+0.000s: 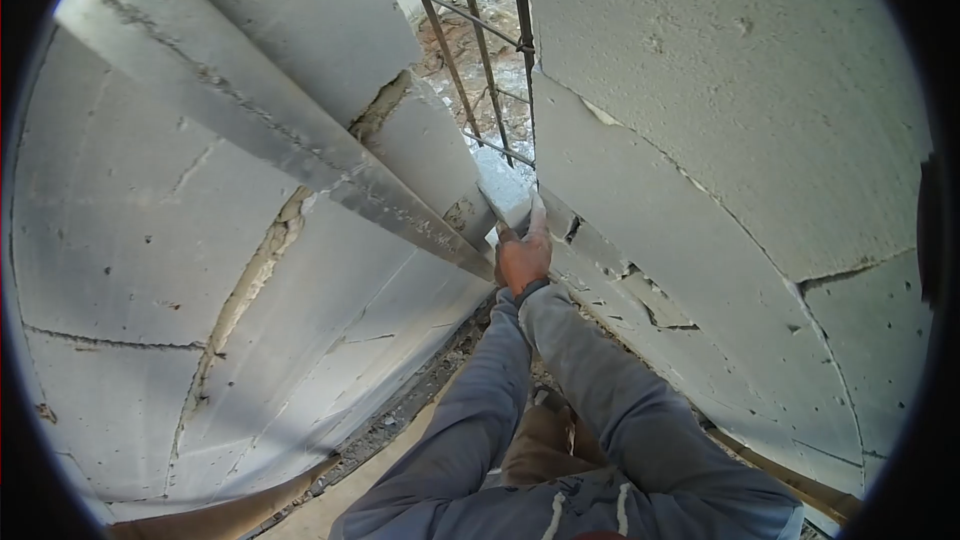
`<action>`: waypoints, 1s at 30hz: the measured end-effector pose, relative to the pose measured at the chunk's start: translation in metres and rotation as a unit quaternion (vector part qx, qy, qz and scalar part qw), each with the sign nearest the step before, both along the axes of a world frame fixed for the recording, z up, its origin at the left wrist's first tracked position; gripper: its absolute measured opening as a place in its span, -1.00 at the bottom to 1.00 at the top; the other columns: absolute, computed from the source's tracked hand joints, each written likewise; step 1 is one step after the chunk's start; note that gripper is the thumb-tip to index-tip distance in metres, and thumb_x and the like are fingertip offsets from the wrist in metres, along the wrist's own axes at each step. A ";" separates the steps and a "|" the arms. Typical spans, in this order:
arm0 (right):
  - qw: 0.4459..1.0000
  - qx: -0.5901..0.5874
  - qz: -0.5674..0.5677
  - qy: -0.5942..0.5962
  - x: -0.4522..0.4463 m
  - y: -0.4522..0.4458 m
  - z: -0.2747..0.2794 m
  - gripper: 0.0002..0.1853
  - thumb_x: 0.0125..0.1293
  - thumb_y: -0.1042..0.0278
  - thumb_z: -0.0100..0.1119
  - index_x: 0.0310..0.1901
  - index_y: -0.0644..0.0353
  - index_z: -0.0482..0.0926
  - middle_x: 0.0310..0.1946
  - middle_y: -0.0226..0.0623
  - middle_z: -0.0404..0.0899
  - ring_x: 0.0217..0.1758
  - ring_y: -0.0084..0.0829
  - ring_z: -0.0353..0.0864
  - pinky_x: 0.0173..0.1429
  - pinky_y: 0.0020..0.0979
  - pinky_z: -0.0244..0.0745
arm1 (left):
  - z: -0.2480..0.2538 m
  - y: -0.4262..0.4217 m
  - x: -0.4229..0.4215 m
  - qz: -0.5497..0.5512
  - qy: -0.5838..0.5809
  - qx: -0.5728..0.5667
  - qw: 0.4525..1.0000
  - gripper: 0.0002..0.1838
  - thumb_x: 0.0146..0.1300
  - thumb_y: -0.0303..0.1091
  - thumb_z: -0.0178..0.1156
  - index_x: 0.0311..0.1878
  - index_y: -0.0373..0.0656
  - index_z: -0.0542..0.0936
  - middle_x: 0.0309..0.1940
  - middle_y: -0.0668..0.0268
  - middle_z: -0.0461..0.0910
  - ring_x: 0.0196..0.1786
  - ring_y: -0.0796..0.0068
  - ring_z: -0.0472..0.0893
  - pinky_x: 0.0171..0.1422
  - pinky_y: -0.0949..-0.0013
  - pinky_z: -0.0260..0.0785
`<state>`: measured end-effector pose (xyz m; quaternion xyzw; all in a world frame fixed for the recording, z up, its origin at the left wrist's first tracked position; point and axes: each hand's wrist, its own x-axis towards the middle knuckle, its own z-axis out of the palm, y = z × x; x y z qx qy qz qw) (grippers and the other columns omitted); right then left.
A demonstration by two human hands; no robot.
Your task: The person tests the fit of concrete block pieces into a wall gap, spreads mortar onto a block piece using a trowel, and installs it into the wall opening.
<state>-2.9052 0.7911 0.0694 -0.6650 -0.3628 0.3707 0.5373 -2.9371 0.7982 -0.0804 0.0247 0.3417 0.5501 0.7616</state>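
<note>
Both arms reach forward into the gap between two block walls. My right hand (528, 255) is wrapped round the near end of a pale, whitish block (507, 186), which lies low in the gap at the foot of the steel rebar (487, 60). Most of my left hand (501, 258) is hidden behind the right one and the sleeves; a little of it shows at the block's lower left side, and its grip cannot be made out.
A long metal straightedge (270, 105) slants across the left block wall (330, 280), its lower end close to my hands. The right block wall (720, 140) has cracked joints. Rubble (447, 50) shows behind the rebar. My shoe (548, 398) is below on the ground.
</note>
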 end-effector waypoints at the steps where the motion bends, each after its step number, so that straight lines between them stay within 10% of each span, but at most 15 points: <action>1: 1.000 0.004 -0.002 0.018 -0.001 0.001 -0.003 -0.26 0.05 0.48 0.24 0.32 0.09 0.22 0.18 0.02 0.38 0.22 -0.02 0.39 0.24 -0.22 0.31 | -0.001 0.005 0.000 0.008 -0.004 0.002 1.000 -0.61 0.43 -0.13 -0.12 0.10 -0.22 0.43 -0.01 0.28 0.51 0.00 0.36 0.56 0.09 0.34 0.44; 20: 0.958 0.012 0.121 0.260 0.019 0.011 0.025 -0.23 0.09 0.47 0.20 0.35 0.28 0.10 0.22 0.04 0.30 0.31 -0.16 0.27 0.32 -0.29 0.19 | -0.003 0.045 -0.006 0.077 -0.042 0.045 0.995 -0.60 0.42 -0.11 -0.12 0.13 -0.21 0.41 0.02 0.28 0.50 0.03 0.34 0.54 0.12 0.32 0.41; 30: 0.979 -0.013 0.168 0.118 0.027 0.022 0.020 -0.24 0.12 0.31 0.23 0.32 0.33 0.12 0.17 0.12 0.36 0.24 -0.07 0.36 0.29 -0.29 0.22 | -0.011 0.057 -0.005 0.092 -0.051 0.054 0.993 -0.59 0.42 -0.10 -0.11 0.14 -0.20 0.40 0.04 0.28 0.49 0.04 0.34 0.53 0.14 0.31 0.40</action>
